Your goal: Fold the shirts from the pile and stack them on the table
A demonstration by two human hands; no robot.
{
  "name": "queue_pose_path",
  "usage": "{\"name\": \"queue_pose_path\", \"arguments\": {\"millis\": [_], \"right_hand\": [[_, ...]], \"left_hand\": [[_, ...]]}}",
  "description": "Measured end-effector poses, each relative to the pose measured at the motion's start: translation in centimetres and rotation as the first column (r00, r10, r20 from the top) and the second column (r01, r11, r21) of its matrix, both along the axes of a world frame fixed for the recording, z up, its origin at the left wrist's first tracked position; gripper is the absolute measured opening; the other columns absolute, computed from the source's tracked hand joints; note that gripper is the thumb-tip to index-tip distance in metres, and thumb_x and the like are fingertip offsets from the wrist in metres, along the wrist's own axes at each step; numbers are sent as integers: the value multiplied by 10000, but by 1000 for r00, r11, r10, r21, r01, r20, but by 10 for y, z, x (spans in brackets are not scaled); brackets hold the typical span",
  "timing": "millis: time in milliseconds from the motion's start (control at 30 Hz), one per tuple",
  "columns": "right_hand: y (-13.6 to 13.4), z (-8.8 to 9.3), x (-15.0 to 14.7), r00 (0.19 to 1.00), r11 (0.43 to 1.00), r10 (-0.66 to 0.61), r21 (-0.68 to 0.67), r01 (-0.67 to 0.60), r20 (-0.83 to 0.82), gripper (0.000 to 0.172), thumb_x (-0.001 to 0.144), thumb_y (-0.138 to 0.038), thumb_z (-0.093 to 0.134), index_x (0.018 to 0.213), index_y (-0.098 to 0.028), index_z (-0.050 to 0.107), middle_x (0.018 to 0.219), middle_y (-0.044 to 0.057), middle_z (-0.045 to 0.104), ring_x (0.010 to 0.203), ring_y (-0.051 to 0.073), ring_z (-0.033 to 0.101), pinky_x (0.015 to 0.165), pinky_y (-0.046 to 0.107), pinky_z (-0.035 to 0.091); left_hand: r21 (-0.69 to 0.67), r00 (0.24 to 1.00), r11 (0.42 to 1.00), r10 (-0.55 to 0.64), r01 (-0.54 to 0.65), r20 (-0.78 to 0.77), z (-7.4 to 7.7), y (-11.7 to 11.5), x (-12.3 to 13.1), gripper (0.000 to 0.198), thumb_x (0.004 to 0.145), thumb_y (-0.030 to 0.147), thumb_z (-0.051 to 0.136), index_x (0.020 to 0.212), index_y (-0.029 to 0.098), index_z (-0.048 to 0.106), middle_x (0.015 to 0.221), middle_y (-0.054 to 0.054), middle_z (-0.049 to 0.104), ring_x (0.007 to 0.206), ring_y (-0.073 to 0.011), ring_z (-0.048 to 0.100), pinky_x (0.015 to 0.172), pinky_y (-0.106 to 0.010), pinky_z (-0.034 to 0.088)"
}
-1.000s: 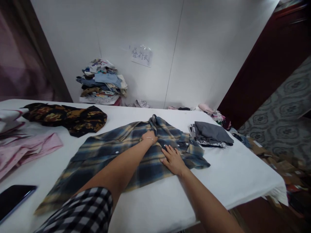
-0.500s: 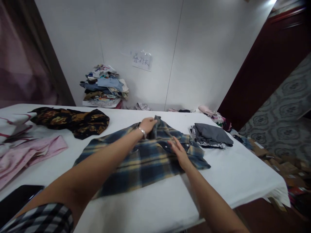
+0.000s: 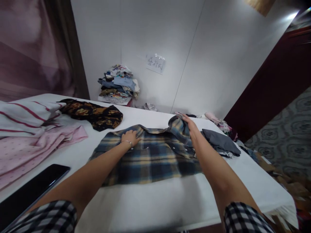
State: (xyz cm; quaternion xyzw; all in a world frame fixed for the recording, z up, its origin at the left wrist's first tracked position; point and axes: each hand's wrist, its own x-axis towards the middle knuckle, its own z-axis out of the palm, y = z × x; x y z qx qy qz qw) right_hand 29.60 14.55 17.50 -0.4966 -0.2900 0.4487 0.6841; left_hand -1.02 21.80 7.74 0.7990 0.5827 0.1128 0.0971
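A blue and yellow plaid shirt (image 3: 150,157) lies spread on the white table (image 3: 150,200). My left hand (image 3: 130,136) rests on the shirt's far left edge, fingers curled over the cloth. My right hand (image 3: 190,124) reaches to the shirt's far right part and grips a raised fold of the fabric there. Both forearms stretch over the shirt; checked sleeves show at the bottom.
A dark patterned garment (image 3: 97,113) lies at the back left, pink (image 3: 36,149) and striped (image 3: 24,115) clothes at the left. A dark phone (image 3: 31,191) lies near the front left. Folded grey clothes (image 3: 220,142) sit at the right. A clothes pile (image 3: 119,85) stands by the wall.
My left hand has moved left along the shirt's far edge. My right hand has left the shirt's middle and gone to the far right fold, lifting it. The view has shifted.
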Motion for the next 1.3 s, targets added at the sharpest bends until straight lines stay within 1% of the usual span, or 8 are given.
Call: {"name": "queue_pose_path", "arguments": {"millis": [200, 300, 500, 633, 767, 867, 1133, 1300], "right_hand": [[31, 44, 13, 997, 990, -79, 121, 75, 24, 660, 792, -106, 565, 1416, -188, 368, 832, 1, 705, 635, 124, 667, 674, 258, 593], [33, 53, 23, 994, 987, -103, 127, 97, 44, 709, 793, -96, 553, 1447, -214, 307, 919, 11, 702, 650, 120, 667, 657, 260, 592], [27, 61, 44, 982, 969, -183, 176, 174, 36, 732, 803, -62, 517, 1472, -205, 257, 977, 29, 693, 632, 113, 656, 643, 255, 586], [29, 59, 40, 987, 975, -158, 162, 149, 40, 730, 804, -67, 516, 1471, -212, 257, 993, 28, 693, 627, 115, 653, 647, 269, 587], [30, 60, 28, 991, 976, -129, 181, 121, 33, 724, 809, -68, 513, 1471, -207, 256, 976, 28, 694, 671, 123, 667, 692, 283, 590], [26, 65, 25, 990, 973, -131, 194, 121, 42, 720, 809, -69, 514, 1469, -206, 259, 980, 27, 689, 689, 128, 671, 693, 288, 591], [-23, 77, 49, 976, 958, -215, 200, 204, 35, 575, 863, -87, 461, 1421, -187, 363, 963, 34, 705, 699, 108, 669, 679, 231, 569], [-92, 51, 60, 977, 965, -212, 165, 204, 34, 470, 841, -135, 509, 1303, -219, 524, 1057, 49, 711, 861, 147, 700, 733, 251, 584]], "left_hand": [[21, 990, 998, 54, -51, -133, -9, 25, -3, 361, 888, 390, 474, 1053, 119, 645, 1192, -183, 603, 1167, -315, 523, 947, -456, 403], [19, 985, 999, 31, -28, -168, 1, 42, -9, 315, 897, 368, 502, 1048, 123, 630, 1140, -131, 633, 1100, -250, 565, 942, -451, 421], [51, 989, 998, -39, 46, -140, 29, 54, -30, 446, 907, 447, 358, 1078, 139, 631, 1143, -189, 651, 1077, -300, 604, 890, -397, 429], [17, 984, 991, -126, 129, -127, 17, 34, -15, 537, 769, 620, 508, 1067, 197, 654, 1179, -144, 650, 1099, -302, 584, 887, -363, 447], [-17, 989, 997, -73, 71, -131, -4, 25, 3, 409, 791, 460, 564, 1028, 148, 682, 1205, -190, 620, 1125, -321, 565, 891, -398, 459], [-29, 993, 999, -30, 26, -115, -1, 30, 3, 366, 853, 402, 523, 1057, 130, 660, 1159, -174, 643, 1063, -270, 601, 876, -408, 474], [174, 994, 980, 107, -99, -36, 76, 33, -60, 404, 839, 222, 375, 1166, 164, 605, 1160, -163, 652, 1051, -292, 614, 871, -366, 447], [186, 967, 955, -205, 232, -150, 55, -11, -102, 258, 755, 178, 444, 872, 208, 672, 942, -88, 694, 986, -250, 609, 938, -343, 389]]}}
